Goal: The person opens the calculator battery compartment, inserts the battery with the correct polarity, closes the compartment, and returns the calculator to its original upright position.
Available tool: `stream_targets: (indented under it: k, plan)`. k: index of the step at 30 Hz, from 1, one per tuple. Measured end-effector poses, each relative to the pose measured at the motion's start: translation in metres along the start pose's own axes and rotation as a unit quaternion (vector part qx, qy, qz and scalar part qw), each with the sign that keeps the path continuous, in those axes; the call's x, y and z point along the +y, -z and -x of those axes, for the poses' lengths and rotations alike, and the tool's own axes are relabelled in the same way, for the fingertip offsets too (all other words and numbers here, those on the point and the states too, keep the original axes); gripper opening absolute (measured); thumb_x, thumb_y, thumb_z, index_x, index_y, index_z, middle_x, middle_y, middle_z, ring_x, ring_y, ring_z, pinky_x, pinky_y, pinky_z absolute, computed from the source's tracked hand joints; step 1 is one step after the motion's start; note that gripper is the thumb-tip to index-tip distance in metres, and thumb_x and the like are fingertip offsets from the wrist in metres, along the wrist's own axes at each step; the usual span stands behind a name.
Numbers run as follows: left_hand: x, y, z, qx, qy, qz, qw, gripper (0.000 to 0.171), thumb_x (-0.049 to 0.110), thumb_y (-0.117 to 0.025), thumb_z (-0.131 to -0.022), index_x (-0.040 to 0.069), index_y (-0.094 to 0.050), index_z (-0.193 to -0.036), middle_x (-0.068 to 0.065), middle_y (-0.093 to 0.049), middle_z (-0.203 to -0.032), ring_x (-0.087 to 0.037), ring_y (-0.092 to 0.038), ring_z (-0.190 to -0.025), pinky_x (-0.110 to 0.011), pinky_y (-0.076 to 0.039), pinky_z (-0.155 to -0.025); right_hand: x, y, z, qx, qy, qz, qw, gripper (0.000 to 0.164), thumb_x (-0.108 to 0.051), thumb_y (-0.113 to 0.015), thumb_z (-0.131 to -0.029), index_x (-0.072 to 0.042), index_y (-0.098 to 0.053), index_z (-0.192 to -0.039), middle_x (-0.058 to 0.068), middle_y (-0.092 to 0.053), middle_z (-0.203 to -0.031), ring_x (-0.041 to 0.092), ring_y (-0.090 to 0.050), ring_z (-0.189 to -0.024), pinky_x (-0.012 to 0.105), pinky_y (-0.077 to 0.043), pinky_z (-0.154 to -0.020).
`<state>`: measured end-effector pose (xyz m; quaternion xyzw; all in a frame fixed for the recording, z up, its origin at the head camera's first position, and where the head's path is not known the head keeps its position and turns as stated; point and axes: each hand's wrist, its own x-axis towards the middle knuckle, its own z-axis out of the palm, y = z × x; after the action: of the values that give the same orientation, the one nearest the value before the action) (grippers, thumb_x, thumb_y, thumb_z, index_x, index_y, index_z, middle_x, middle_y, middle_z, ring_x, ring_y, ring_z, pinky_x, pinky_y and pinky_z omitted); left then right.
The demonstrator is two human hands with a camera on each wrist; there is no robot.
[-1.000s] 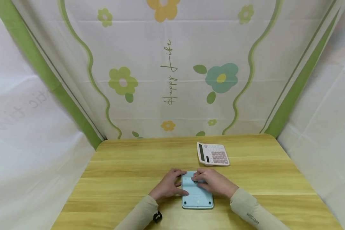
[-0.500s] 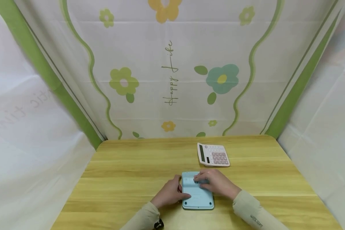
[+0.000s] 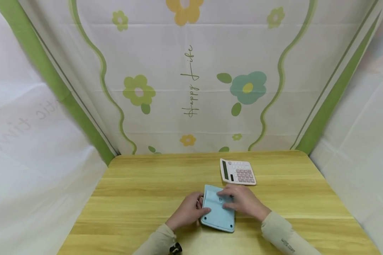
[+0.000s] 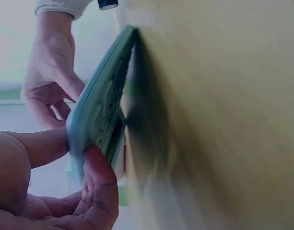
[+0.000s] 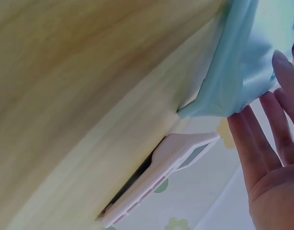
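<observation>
A light-blue calculator (image 3: 214, 214) is turned back side up on the table, its left side raised and its body tilted. My left hand (image 3: 189, 211) pinches that raised edge, thumb on the back and fingers underneath. In the left wrist view the calculator's keys (image 4: 104, 103) face down toward the tabletop over a dark shadow. My right hand (image 3: 244, 202) has its fingertips on the upper part of the back, beside a small dark-marked spot. Its fingers are extended and relaxed in the right wrist view, touching the blue back (image 5: 254, 57).
Beyond the blue calculator, a pink-and-white calculator (image 3: 238, 172) lies face up on the wooden table (image 3: 140, 187). A flowered curtain (image 3: 166, 117) hangs behind the table's far edge, with pale sheets at both sides.
The blue calculator lay flat before; now its left side is lifted and it has turned slightly. The left hand has slipped fingers under the edge. The right fingers have opened off the spot they worked on.
</observation>
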<state>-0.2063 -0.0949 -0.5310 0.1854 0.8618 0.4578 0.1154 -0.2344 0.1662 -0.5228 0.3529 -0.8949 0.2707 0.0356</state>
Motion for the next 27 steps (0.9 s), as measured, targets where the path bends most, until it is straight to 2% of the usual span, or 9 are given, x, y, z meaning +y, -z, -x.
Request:
stream_targets:
  k: [4, 7, 12, 16, 21, 24, 27]
  plan:
    - [0.010, 0.003, 0.000, 0.015, -0.029, -0.019, 0.9993, 0.035, 0.020, -0.077, -0.094, 0.003, -0.064, -0.122, -0.001, -0.059, -0.091, -0.003, -0.053, -0.077, -0.019, -0.049, -0.066, 0.002, 0.001, 0.001, 0.013, -0.025, -0.059, 0.998, 0.040, -0.024, -0.087, -0.085, -0.015, -0.076, -0.122, -0.003, -0.075, -0.110, 0.015, -0.070, -0.098, 0.027, -0.063, -0.080]
    - [0.019, 0.005, -0.001, 0.026, -0.043, -0.049, 0.9975, 0.039, 0.019, -0.076, -0.096, 0.001, -0.064, -0.128, -0.001, -0.057, -0.093, -0.003, -0.053, -0.078, -0.018, -0.049, -0.067, 0.002, 0.002, 0.001, 0.025, -0.037, -0.094, 0.995, 0.040, -0.029, -0.082, -0.090, -0.012, -0.074, -0.125, 0.000, -0.075, -0.112, 0.020, -0.072, -0.101, 0.023, -0.062, -0.079]
    - [0.035, 0.007, -0.002, 0.029, -0.057, -0.106, 0.9924, 0.045, 0.020, -0.074, -0.097, 0.003, -0.063, -0.137, 0.001, -0.057, -0.098, -0.002, -0.052, -0.078, -0.017, -0.050, -0.065, 0.001, 0.003, -0.001, 0.049, -0.064, -0.104, 0.991, 0.043, -0.039, -0.069, -0.099, -0.014, -0.069, -0.134, 0.001, -0.073, -0.115, 0.017, -0.071, -0.097, 0.018, -0.059, -0.074]
    - [0.044, 0.006, -0.003, 0.024, -0.075, -0.126, 0.9889, 0.043, 0.018, -0.073, -0.097, 0.004, -0.064, -0.136, -0.002, -0.059, -0.101, -0.002, -0.052, -0.076, -0.017, -0.050, -0.063, -0.001, 0.005, -0.002, 0.063, -0.095, -0.103, 0.988, 0.044, -0.041, -0.062, -0.104, -0.015, -0.065, -0.139, -0.001, -0.071, -0.118, 0.009, -0.065, -0.093, 0.021, -0.057, -0.073]
    - [0.051, 0.003, -0.004, 0.028, -0.107, -0.164, 0.9803, 0.042, 0.015, -0.072, -0.097, 0.004, -0.064, -0.137, -0.005, -0.061, -0.107, -0.001, -0.052, -0.076, -0.014, -0.049, -0.064, -0.004, 0.010, -0.003, 0.064, -0.122, -0.133, 0.981, 0.046, -0.041, -0.055, -0.107, -0.015, -0.062, -0.144, 0.001, -0.067, -0.119, 0.009, -0.062, -0.093, 0.023, -0.056, -0.068]
    - [0.055, 0.001, -0.004, 0.020, -0.127, -0.185, 0.9743, 0.040, 0.014, -0.071, -0.098, 0.004, -0.065, -0.137, -0.004, -0.062, -0.109, -0.001, -0.053, -0.080, -0.012, -0.049, -0.066, -0.002, 0.013, -0.001, 0.057, -0.137, -0.163, 0.975, 0.045, -0.040, -0.053, -0.108, -0.011, -0.063, -0.141, 0.005, -0.065, -0.115, 0.012, -0.061, -0.088, 0.029, -0.060, -0.061]
    - [0.058, 0.000, -0.003, 0.007, -0.135, -0.194, 0.9717, 0.039, 0.014, -0.071, -0.099, 0.004, -0.065, -0.137, -0.002, -0.061, -0.110, 0.000, -0.055, -0.086, -0.012, -0.050, -0.070, 0.000, 0.013, 0.001, 0.051, -0.148, -0.192, 0.969, 0.043, -0.040, -0.053, -0.109, -0.008, -0.067, -0.134, 0.008, -0.065, -0.110, 0.014, -0.060, -0.082, 0.036, -0.062, -0.058]
